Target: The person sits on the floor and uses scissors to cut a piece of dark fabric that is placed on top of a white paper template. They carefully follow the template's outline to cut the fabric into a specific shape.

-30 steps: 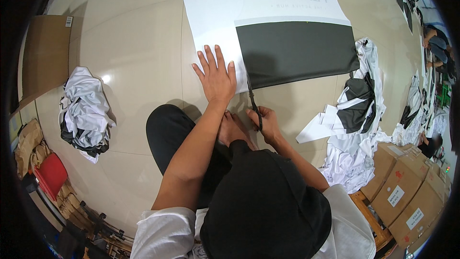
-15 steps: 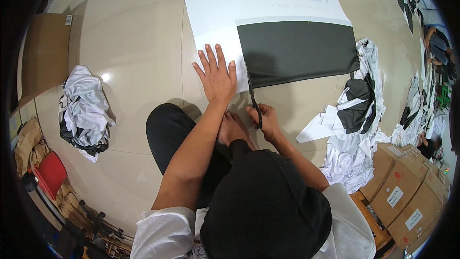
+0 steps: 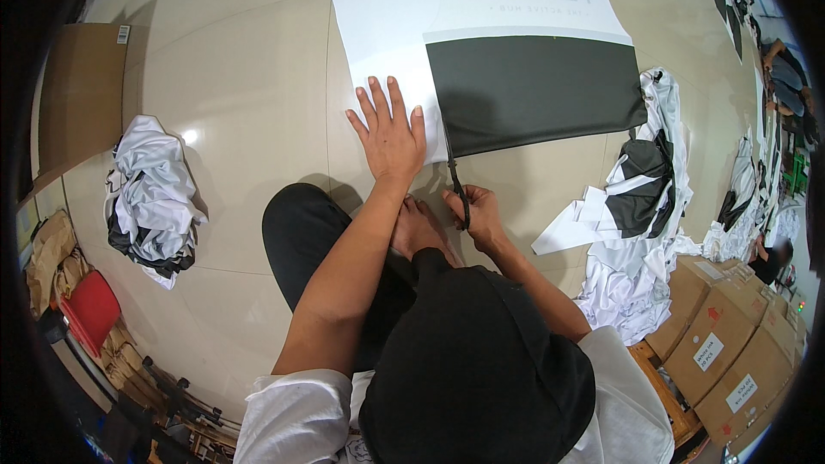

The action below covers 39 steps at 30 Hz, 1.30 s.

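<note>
My left hand [image 3: 388, 133] lies spread and flat on the white part of a large printed sheet [image 3: 375, 13], just left of its dark grey panel [image 3: 537, 86]. My right hand [image 3: 477, 215] grips black scissors [image 3: 458, 185] by the handles, below the sheet's near edge. The blades point away from me, along the line where white meets dark grey at the panel's left side. Their tips are hard to make out. A bare foot [image 3: 421, 228] is under and between my hands, beside a black-clad knee [image 3: 292, 219].
A crumpled fabric pile [image 3: 150, 193] and cardboard panel [image 3: 77, 103] are at left, near a red seat [image 3: 90, 314]. White and black offcuts [image 3: 640, 189] border the sheet's right, with cartons [image 3: 713, 352] below. People [image 3: 786, 82] sit among fabric along the far right. Tiled floor [image 3: 232, 60] surrounds me.
</note>
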{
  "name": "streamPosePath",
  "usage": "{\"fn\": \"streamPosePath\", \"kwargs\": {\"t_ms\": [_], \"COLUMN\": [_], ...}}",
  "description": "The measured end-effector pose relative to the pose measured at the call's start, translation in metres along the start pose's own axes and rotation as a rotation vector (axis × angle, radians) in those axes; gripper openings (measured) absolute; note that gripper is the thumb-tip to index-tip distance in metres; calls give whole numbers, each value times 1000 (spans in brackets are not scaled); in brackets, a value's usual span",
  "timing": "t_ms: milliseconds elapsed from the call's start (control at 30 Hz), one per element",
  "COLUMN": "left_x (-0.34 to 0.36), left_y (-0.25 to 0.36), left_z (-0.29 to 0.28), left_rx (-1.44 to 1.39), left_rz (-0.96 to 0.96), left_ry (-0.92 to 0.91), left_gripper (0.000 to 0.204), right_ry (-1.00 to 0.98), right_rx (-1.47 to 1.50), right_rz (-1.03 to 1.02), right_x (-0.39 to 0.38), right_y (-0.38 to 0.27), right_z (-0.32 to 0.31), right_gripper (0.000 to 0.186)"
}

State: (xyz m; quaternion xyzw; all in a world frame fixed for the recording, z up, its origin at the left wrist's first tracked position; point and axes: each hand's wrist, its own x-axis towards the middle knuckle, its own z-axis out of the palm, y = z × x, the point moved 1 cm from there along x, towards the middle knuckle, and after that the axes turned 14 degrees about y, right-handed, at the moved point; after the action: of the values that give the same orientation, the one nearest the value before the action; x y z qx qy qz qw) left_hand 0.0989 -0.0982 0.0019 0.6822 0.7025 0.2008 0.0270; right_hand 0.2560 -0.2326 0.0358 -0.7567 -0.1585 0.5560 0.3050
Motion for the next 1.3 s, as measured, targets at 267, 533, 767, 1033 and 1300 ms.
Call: {"fn": "streamPosePath", "kwargs": {"t_ms": [267, 533, 767, 1033, 1300], "left_x": [0, -1, 0, -1, -1], "left_y": [1, 0, 1, -1, 0], "left_z": [0, 1, 0, 0, 2], "left_rx": [21, 46, 41, 27, 29], "left_rz": [-3, -15, -23, -22, -23], "left_ry": [-17, -47, -56, -55, -55], "left_gripper": [71, 72, 72, 73, 72], "right_ry": [0, 1, -16, -8, -15], "right_rx": [-27, -9, 30, 34, 20], "right_rz": [10, 34, 15, 5, -4], "right_x": [-1, 6, 12, 15, 15], "right_y": [0, -9, -15, -18, -18], "right_z": [-1, 4, 7, 9, 7], "right_gripper": [35, 39, 36, 35, 35]}}
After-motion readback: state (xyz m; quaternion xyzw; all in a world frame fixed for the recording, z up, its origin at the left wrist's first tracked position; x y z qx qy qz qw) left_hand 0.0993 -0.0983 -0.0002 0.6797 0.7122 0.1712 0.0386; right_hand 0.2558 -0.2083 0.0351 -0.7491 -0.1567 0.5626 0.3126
